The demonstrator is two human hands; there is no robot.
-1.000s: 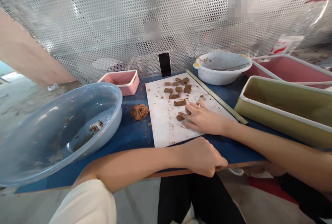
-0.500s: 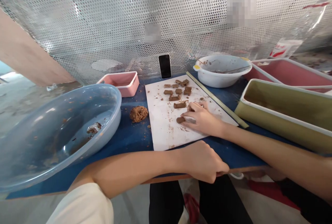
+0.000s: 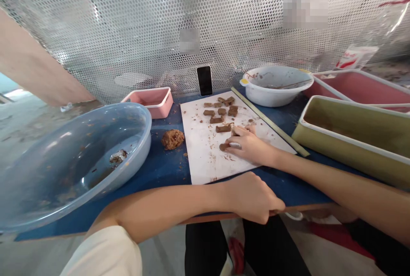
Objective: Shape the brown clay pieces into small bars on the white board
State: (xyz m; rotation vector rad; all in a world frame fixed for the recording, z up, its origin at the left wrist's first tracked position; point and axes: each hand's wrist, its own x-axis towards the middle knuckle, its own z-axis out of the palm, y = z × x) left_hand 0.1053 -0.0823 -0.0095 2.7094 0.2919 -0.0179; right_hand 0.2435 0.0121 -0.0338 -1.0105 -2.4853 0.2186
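My right hand (image 3: pixel 245 143) is over the white sheet (image 3: pixel 201 161), its fingers bent around a short brown clay-like roll (image 3: pixel 224 146). One end of the roll sticks out at the left of the fingertips. Just beyond the fingers lies a longer brown piece (image 3: pixel 223 128), with several small cut pieces (image 3: pixel 217 120) behind it. My left hand (image 3: pixel 256 197) is closed in a fist by the table's front edge, knuckles forward. Its palm side is hidden, so I cannot tell what is inside. A rough brown lump (image 3: pixel 172 139) sits left of the sheet.
A big blue basin (image 3: pixel 134 156) stands at the left, a small pink box (image 3: pixel 165 103) behind it. A phone (image 3: pixel 204 81) leans on the perforated metal panel. Along the sheet's right side lies a pale green strip (image 3: pixel 272 123). Farther right are a white basin (image 3: pixel 269 97) and a green trough (image 3: pixel 346 139).
The whole view has shifted very slightly. My right hand stays on the brown roll, and my left fist keeps its place at the table edge.
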